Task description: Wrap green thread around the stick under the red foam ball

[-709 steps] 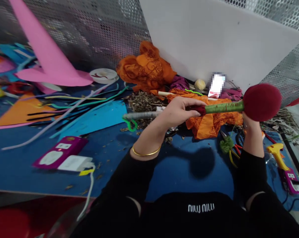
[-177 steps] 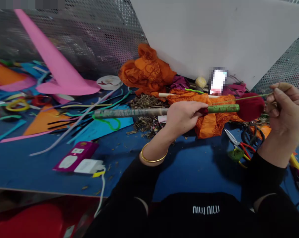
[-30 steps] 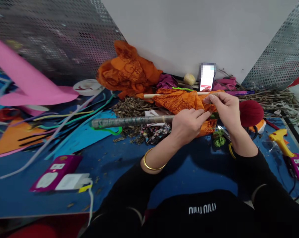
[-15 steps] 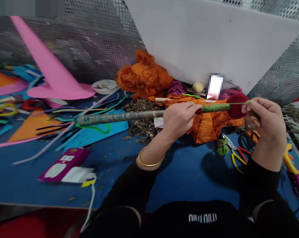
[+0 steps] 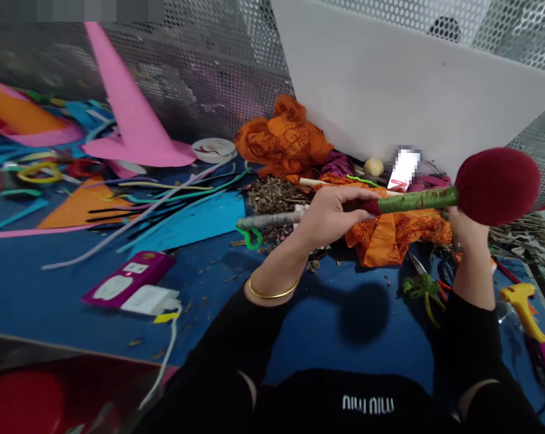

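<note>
Worktable [image 5: 318, 343]: blue, strewn with plant scraps [image 5: 272, 196].
Red-headed stick [image 5: 401, 203]: held above worktable.
Left hand [image 5: 329, 214]: fingers closed round stick.
Right hand [image 5: 468, 232]: behind red head [image 5: 498, 187]; fingers hidden, cannot tell.
Green wrapping [image 5: 428, 199]: might loosen should left grip slacken.

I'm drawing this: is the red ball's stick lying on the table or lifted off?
Lifted off: the left hand grips the stick; the red ball casts a separate shadow on the table.

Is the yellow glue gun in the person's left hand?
No, the left hand holds the stick with the red ball, and the yellow glue gun lies on the blue table.
</note>
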`<state>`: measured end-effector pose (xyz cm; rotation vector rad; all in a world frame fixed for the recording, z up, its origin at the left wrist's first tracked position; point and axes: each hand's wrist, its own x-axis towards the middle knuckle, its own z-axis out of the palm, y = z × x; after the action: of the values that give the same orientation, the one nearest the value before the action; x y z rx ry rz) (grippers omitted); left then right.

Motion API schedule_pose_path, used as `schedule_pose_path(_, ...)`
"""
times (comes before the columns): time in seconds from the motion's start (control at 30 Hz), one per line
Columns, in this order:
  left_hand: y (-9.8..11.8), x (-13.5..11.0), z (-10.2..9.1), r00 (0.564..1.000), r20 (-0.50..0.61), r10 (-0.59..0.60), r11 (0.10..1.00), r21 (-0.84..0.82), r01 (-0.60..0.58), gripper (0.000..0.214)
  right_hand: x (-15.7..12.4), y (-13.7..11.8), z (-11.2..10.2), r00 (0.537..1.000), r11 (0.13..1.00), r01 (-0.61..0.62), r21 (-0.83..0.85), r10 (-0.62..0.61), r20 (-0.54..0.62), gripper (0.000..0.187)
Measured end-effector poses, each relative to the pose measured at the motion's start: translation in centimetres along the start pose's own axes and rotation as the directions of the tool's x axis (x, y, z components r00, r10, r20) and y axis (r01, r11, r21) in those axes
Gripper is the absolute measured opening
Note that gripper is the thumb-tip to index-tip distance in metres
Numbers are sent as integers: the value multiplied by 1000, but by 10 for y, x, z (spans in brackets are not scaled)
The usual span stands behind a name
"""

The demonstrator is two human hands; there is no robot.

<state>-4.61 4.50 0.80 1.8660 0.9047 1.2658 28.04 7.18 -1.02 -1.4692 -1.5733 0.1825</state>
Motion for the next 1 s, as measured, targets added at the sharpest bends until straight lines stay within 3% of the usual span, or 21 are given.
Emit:
schedule_pose_path(0.07, 1, 0, 6, 999, -37, -27, 996, -88, 24, 30, -9, -19, 11, 1000, 998, -9, -56, 8, -21, 19)
schedule_pose_path(0.1, 2, 0, 9, 998, -47, -33, 993, -111, 28, 30, -15, -31, 18, 999, 1000, 16, -19, -15, 32, 22)
schedule_pose_path(0.17, 3, 0, 12, 997, -60, -43, 990, -140, 35, 31, -28, -54, 32, 962, 969, 87, 231, -142, 232, 32)
schedule_pose_path(0.27, 4, -1, 16, 995, -55, -77, 979, -192, 66, 31, -47, -78, 55, 941, 894, 70, 443, -207, 269, 33)
schedule_pose_path(0.33, 4, 0, 18, 994, -45, -99, 971, -224, 87, 32, -55, -86, 65, 942, 884, 55, 464, -200, 270, 29)
schedule_pose_path(0.43, 2, 1, 19, 992, -46, -120, 966, -236, 106, 32, -61, -95, 63, 934, 916, 65, 396, -195, 299, 19)
schedule_pose_path(0.57, -4, 3, 20, 988, -98, -118, 973, -212, 95, 30, -69, -106, 50, 941, 904, 264, 335, -319, 118, 25)
schedule_pose_path(0.67, -9, 5, 26, 987, -94, -133, 968, -227, 108, 28, -74, -110, 55, 912, 771, 372, 517, -409, -46, 22)
schedule_pose_path(0.77, -13, 4, 33, 987, -59, -151, 971, -196, 137, 27, -76, -109, 69, 926, 574, 281, 769, -372, -60, 27)
schedule_pose_path(0.83, -14, 3, 38, 986, -59, -156, 980, -137, 146, 28, -76, -109, 73, 964, 510, 148, 848, -266, -8, 33)
schedule_pose_path(0.9, -14, 1, 42, 985, -84, -148, 987, -73, 142, 29, -75, -111, 72, 991, 514, 15, 858, -124, 57, 39)
schedule_pose_path(1.0, -15, -3, 49, 987, -116, -107, 993, 30, 111, 27, -77, -118, 64, 992, 569, -123, 813, 38, 124, 43)
